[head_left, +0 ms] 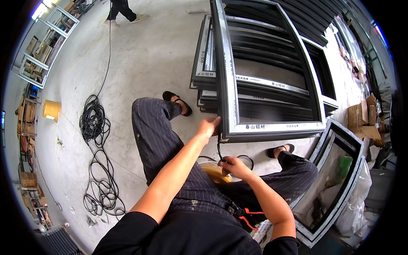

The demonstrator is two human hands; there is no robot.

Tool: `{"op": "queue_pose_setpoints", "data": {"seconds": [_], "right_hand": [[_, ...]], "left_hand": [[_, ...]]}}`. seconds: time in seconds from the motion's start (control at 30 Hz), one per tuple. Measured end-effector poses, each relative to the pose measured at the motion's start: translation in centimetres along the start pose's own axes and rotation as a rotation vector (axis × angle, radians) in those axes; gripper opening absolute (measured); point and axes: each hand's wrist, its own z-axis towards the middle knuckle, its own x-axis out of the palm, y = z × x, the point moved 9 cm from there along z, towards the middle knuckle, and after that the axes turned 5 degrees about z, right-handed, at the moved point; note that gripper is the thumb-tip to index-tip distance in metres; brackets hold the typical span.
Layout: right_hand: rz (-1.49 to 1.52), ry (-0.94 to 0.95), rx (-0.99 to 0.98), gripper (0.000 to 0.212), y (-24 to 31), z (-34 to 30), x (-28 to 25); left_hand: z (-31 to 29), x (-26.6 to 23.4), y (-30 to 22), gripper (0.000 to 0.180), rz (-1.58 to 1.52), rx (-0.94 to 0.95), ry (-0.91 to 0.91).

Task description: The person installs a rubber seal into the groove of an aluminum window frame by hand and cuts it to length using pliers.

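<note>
A dark aluminium window frame with light protective film on its face lies on top of a stack of similar frames, its near left corner in front of me. My left hand is closed at that corner, thumb and fingers pressed together against the frame's side. A thin black rubber strip runs from there down to my right hand, which pinches it just below the corner. What lies under the left fingertips is mostly hidden. Between my legs, partly covered by the right hand, is a yellow round container with loops of black strip beside it.
Orange-handled pliers rest by my waist. Another frame leans at the right, near an open cardboard box. A tangled black cable and a yellow bucket are on the floor at left. Another person's legs show far off.
</note>
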Motion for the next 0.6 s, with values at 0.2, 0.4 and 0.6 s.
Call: {"op": "queue_pose_setpoints", "data": {"seconds": [0.2,0.4,0.6], "right_hand": [[0.009,-0.01,-0.01,0.026,-0.3,0.2,-0.3],[-0.069,-0.06,-0.023,0.029,0.9,-0.2,-0.6],[0.126,-0.141,-0.011,0.032,1.0,-0.9,-1.0]], "left_hand": [[0.6,0.3,0.0,0.031,0.117,0.002,0.011],[-2.4,0.8,0.6,0.025,0.084,0.011,0.168],[-4.5,0.9,0.5,0.024,0.135,-0.025,0.205]]}}
